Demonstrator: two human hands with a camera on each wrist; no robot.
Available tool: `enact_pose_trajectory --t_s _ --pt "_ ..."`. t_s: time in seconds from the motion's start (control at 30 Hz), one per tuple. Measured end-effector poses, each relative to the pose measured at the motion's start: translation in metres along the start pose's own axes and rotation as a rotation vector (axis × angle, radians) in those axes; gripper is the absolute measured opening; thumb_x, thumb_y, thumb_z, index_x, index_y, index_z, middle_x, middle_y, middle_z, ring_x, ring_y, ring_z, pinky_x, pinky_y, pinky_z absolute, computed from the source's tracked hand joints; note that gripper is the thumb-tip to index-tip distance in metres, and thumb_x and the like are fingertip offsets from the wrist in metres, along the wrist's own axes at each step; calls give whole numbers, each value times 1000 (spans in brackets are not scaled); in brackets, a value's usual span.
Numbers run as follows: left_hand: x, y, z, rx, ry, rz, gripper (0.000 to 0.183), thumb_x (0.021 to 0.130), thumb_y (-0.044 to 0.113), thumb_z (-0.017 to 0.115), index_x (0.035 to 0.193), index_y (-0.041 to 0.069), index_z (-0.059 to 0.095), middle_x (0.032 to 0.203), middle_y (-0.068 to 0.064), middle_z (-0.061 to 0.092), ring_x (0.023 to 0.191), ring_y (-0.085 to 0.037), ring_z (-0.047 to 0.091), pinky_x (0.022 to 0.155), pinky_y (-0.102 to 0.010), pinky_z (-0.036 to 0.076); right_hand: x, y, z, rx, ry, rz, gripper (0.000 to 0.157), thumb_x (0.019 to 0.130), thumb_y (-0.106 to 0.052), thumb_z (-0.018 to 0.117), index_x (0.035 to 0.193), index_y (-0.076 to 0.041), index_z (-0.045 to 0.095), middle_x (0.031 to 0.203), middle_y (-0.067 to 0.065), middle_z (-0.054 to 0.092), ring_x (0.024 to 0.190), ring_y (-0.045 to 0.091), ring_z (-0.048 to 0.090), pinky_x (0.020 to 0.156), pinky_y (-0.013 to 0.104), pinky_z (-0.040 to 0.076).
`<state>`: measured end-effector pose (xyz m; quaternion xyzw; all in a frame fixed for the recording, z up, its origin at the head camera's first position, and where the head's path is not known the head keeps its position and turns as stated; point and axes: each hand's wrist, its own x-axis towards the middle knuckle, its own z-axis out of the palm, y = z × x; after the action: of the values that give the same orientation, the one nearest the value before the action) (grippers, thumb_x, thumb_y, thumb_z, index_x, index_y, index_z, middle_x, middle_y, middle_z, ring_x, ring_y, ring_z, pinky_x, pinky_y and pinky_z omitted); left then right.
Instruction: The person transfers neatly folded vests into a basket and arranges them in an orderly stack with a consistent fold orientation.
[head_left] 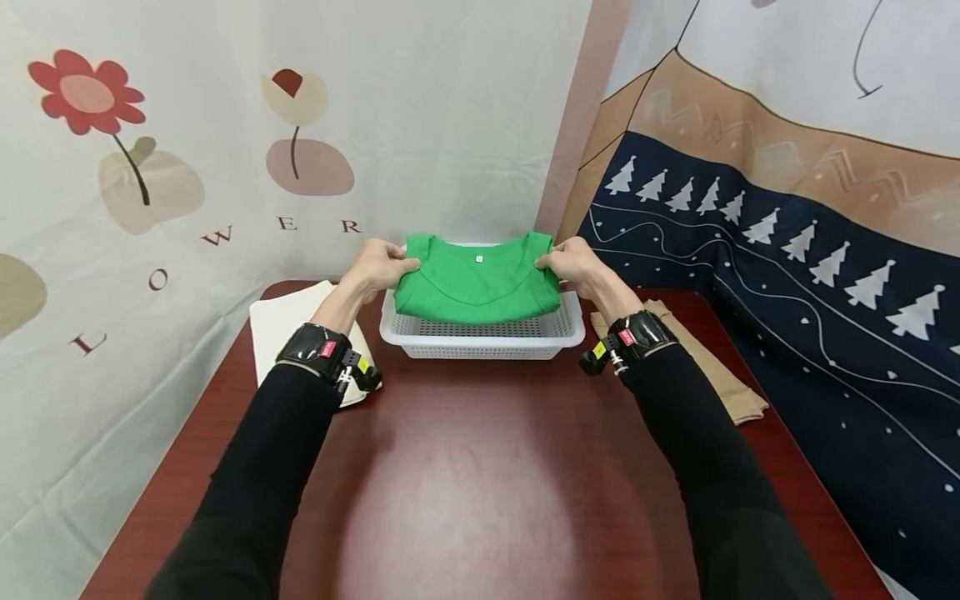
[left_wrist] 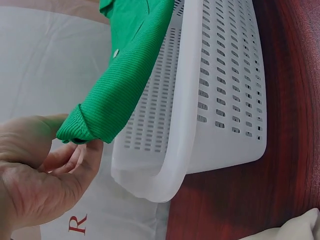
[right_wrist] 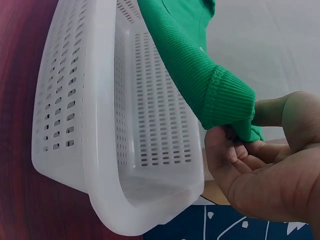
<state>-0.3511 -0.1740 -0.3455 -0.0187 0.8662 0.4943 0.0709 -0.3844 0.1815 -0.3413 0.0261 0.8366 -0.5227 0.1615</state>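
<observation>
A folded green knit top with ribbed edging hangs over a white perforated plastic basket. My left hand pinches its left side between thumb and fingers. On the other side, my right hand grips the right edge the same way. In the left wrist view, the ribbed fold sits between the left thumb and fingertips, above the basket's interior. The right wrist view shows the ribbed corner held by the right fingers, beside the basket's rim. The part of the basket behind the top is hidden.
A white folded cloth lies on the table's left side, partly under the left forearm. To the right, a tan folded cloth rests beside the right forearm. The dark red table backs onto printed curtains.
</observation>
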Motion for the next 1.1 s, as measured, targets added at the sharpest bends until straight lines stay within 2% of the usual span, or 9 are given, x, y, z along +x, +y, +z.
enact_pose_trajectory --t_s 0.13,0.23,0.37,0.47,0.57,0.77,0.97,1.07,1.1 --pt "4 -2 3 18 -6 -17 53 113 22 68 153 -12 61 152 -29 65 111 -20 69 97 -28 62 6 4 2 -5 -1 9 34 114 -15 62 134 11 69 142 14 58 126 25 66 122 53 58" --pt "7 -3 5 44 -8 -29 54 114 22 68 155 -11 60 158 -29 62 127 -28 69 110 -37 62 9 5 3 -21 -4 22 36 113 -15 62 136 14 67 149 17 55 127 25 65 122 52 58" --pt "11 -3 8 94 -18 -41 55 114 23 67 157 -10 58 164 -29 57 147 -37 60 121 -46 57 11 8 4 -40 0 46 43 113 -14 63 145 15 61 156 20 49 127 24 62 121 50 59" --pt "16 -4 11 110 -21 -55 57 114 23 67 158 -10 57 166 -29 55 151 -39 56 123 -48 56 14 9 5 -51 7 57 45 112 -13 65 148 13 59 149 18 51 122 23 61 117 47 62" --pt "21 -5 15 102 -18 -75 58 114 23 68 160 -9 55 169 -28 52 153 -39 56 123 -49 57 17 10 6 -65 16 60 44 110 -12 67 145 12 59 136 14 54 114 22 63 106 40 65" --pt "25 -2 22 111 -26 -92 53 113 22 68 156 -8 59 165 -27 55 143 -37 64 115 -45 62 22 14 10 -89 32 60 44 108 -10 68 144 13 57 128 13 53 105 21 66 79 27 64" --pt "26 -3 28 163 -14 -101 29 109 16 68 127 -7 68 145 -23 62 121 -32 68 99 -37 66 28 17 14 -104 24 86 46 108 -8 67 147 12 53 128 14 55 104 23 69 80 28 66" --pt "38 -9 28 193 -28 -123 23 105 14 72 117 -6 73 136 -20 68 117 -31 73 96 -37 68 30 17 16 -133 25 89 45 107 -8 67 146 11 54 127 15 55 103 23 68 79 29 65" --pt "61 -26 28 205 -34 -111 21 102 16 75 110 -3 75 128 -17 71 112 -28 75 91 -35 69 30 17 17 -137 21 88 44 107 -8 67 145 11 54 126 15 55 103 24 68 78 29 64"
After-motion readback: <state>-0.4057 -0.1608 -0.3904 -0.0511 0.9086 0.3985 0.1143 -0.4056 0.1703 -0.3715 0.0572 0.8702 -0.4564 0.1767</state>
